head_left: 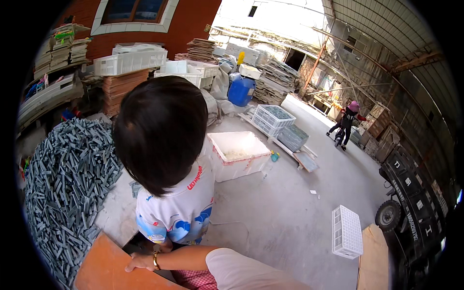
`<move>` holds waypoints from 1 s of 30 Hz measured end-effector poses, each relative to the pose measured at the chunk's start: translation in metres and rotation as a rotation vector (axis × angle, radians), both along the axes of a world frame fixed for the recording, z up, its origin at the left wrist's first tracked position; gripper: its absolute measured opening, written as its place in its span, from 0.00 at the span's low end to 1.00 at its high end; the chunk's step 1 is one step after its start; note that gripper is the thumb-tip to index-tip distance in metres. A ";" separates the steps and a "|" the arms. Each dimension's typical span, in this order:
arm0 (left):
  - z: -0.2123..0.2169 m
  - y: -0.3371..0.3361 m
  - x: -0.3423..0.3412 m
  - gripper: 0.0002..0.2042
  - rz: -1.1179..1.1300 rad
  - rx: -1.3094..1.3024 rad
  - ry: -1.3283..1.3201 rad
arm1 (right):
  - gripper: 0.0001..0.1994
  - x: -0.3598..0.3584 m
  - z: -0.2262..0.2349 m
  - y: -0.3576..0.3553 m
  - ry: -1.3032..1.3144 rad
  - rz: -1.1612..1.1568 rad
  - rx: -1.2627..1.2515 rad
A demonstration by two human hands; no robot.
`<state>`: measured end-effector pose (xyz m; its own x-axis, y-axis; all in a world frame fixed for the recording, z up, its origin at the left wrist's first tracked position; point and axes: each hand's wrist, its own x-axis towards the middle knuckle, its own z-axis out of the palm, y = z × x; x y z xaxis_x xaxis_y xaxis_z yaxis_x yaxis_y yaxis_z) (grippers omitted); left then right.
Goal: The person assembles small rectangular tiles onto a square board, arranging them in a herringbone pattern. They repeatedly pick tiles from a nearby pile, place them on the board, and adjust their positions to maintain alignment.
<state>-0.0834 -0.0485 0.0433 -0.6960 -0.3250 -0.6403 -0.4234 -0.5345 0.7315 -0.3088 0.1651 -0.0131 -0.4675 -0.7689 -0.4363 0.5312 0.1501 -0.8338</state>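
My right hand (140,261), with a gold bangle (155,261) at the wrist, is closed on the edge of an orange-brown board (104,263) at the lower left. The tip of one digit lies on the board's top face; the other fingers are partly hidden. My right forearm comes in from the lower right under a pale sleeve (246,270). Close in front of me, and just beyond my forearm, stands a small person (176,215) with dark hair and a white and blue printed shirt. That person's lower arm is near my wrist. My left hand is not in view.
A big heap of grey stone strips (67,193) lies at the left. Ahead stand a white bin (239,162), stacked crates (271,118) and a blue drum (241,90). At right are a white crate (347,232) and a dark cart (411,193). A rider (346,123) straddles a small bike farther off.
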 end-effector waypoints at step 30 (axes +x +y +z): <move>-0.026 -0.013 -0.021 0.37 -0.059 0.053 0.058 | 0.22 0.010 -0.014 -0.012 -0.134 -0.091 -0.076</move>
<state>-0.1043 -0.0617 0.0170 -0.7490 -0.2493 -0.6139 -0.4132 -0.5485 0.7269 -0.2989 0.1530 -0.0276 -0.4785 -0.7591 -0.4414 0.6471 0.0350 -0.7616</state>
